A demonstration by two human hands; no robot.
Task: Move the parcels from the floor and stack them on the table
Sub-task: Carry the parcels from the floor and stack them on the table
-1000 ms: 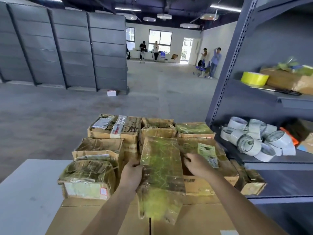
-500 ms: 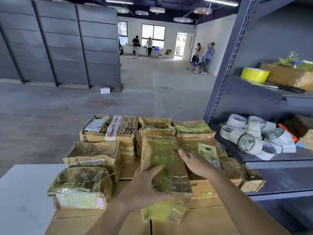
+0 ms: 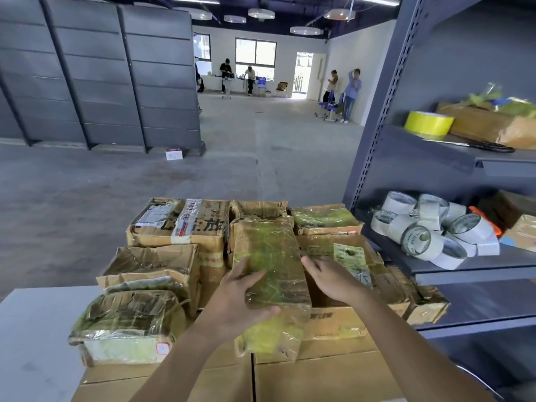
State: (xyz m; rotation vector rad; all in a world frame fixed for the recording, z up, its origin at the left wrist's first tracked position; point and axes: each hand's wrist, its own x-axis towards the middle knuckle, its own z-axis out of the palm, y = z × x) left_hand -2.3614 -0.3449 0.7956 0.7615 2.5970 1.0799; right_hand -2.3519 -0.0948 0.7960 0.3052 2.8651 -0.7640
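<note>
A long parcel (image 3: 271,256) wrapped in yellowish tape lies lengthwise in the middle of a stack of cardboard parcels. My left hand (image 3: 240,300) lies on its near end with fingers spread flat. My right hand (image 3: 329,278) touches the parcel's right side with straight fingers. Around it sit a taped parcel at the front left (image 3: 127,323), a crumpled box (image 3: 150,262) behind that, a large labelled box (image 3: 179,221) at the back left, and a box with a green label (image 3: 348,253) on the right. All rest on flat cardboard (image 3: 319,378) over the white table (image 3: 32,343).
A dark metal shelf unit (image 3: 464,169) stands close on the right, holding white tape rolls (image 3: 429,230), a yellow tape roll (image 3: 428,123) and a box. Grey floor and dark panel walls (image 3: 95,74) lie beyond. Several people stand far back. A small white box (image 3: 174,154) sits on the floor.
The long parcel has been lowered and pushed forward onto the stack. My left hand moved from its left side onto its top, and my right hand opened along its right side.
</note>
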